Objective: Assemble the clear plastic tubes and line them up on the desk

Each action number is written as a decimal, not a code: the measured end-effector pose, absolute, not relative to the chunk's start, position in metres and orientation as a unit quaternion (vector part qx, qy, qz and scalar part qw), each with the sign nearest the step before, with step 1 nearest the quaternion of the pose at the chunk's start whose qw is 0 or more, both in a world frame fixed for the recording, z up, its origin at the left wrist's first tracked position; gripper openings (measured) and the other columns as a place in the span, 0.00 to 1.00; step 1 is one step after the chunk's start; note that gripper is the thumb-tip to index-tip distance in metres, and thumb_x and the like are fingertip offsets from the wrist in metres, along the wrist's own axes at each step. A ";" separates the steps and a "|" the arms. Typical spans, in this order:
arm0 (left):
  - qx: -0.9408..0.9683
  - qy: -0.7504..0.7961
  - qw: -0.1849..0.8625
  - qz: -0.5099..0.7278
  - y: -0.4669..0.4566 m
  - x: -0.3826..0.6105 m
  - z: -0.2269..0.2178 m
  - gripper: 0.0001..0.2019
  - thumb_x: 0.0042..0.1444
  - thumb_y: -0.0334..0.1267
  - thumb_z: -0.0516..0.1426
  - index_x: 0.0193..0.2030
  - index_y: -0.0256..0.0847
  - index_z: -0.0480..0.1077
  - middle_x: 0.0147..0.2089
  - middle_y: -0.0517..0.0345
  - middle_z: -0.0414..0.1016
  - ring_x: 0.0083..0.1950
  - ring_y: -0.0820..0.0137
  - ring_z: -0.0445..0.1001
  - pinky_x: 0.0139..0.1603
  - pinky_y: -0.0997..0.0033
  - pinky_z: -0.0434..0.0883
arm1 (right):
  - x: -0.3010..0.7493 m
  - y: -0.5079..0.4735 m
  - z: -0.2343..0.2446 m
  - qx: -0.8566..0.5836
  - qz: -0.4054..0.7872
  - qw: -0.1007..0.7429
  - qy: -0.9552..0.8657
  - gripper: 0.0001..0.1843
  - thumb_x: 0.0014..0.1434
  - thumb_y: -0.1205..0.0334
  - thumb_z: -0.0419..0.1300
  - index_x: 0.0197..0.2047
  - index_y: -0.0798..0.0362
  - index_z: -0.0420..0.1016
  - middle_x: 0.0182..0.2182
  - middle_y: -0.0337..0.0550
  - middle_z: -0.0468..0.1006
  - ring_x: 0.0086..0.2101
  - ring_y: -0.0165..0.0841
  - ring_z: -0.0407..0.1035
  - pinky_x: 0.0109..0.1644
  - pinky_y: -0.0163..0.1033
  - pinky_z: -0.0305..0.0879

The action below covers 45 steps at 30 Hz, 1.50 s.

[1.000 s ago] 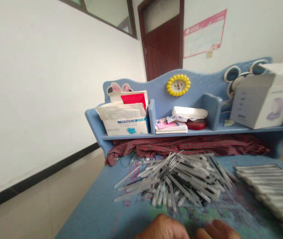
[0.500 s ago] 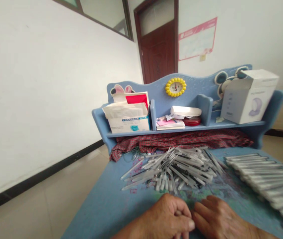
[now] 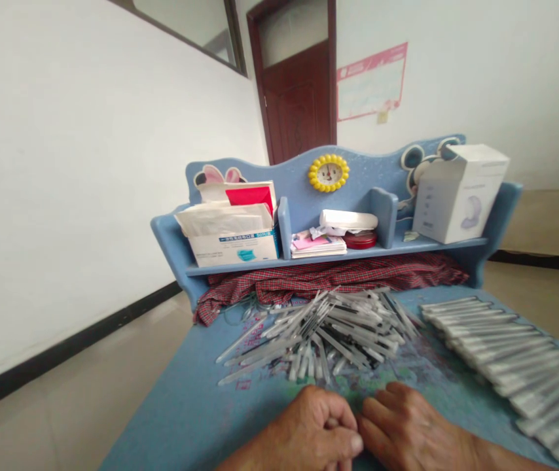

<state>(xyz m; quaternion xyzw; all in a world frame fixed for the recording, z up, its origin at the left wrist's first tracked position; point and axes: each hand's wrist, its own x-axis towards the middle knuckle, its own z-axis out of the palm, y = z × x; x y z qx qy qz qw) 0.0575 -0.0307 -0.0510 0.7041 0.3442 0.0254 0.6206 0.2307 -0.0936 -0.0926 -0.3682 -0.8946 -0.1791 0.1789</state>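
Near the loose pens [image 3: 343, 330], hands [image 3: 316, 425] fuller in view than earlier

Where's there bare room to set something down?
Blue desk: bare at front left, bordered by the pen pile and left hand; narrower strip between pile and pen row. Crowded: the back, where the pile nears the plaid cloth.

At the bottom centre of the frame, the left hand [image 3: 311, 425] was seen bare, its back broad and its thumb [image 3: 342, 443] ended by a blunt, rounded tip. Right of it, the right hand [image 3: 404, 424] was likewise uncovered, its back ridged by knuckles. The left forearm [image 3: 245, 458] and right forearm [image 3: 498, 454] were bared too, cropped by the bottom edge.
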 end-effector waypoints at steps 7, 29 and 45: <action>0.725 0.326 0.606 0.033 -0.031 0.058 -0.052 0.04 0.44 0.36 0.52 0.25 0.37 0.64 0.17 0.65 0.68 0.13 0.81 0.58 0.13 0.82 0.55 | 0.232 -0.098 -0.084 -0.385 -0.154 0.130 -0.901 0.04 0.60 0.66 0.49 0.33 0.52 0.60 0.26 0.38 0.69 0.24 0.31 0.60 0.28 0.37 0.49; 0.712 0.317 0.625 0.038 -0.034 0.055 -0.059 0.06 0.43 0.38 0.54 0.25 0.37 0.65 0.16 0.66 0.66 0.13 0.80 0.60 0.13 0.82 0.58 | 0.231 -0.094 -0.100 -0.360 -0.173 0.202 -0.894 0.09 0.63 0.66 0.44 0.30 0.52 0.59 0.22 0.37 0.68 0.21 0.31 0.59 0.26 0.37 0.46; 0.705 0.302 0.641 0.029 -0.033 0.056 -0.058 0.07 0.44 0.40 0.55 0.25 0.37 0.65 0.17 0.66 0.66 0.13 0.81 0.60 0.13 0.83 0.59 | 0.234 -0.096 -0.090 -0.362 -0.144 0.198 -0.900 0.08 0.62 0.65 0.46 0.31 0.51 0.60 0.23 0.37 0.68 0.22 0.31 0.59 0.26 0.38 0.47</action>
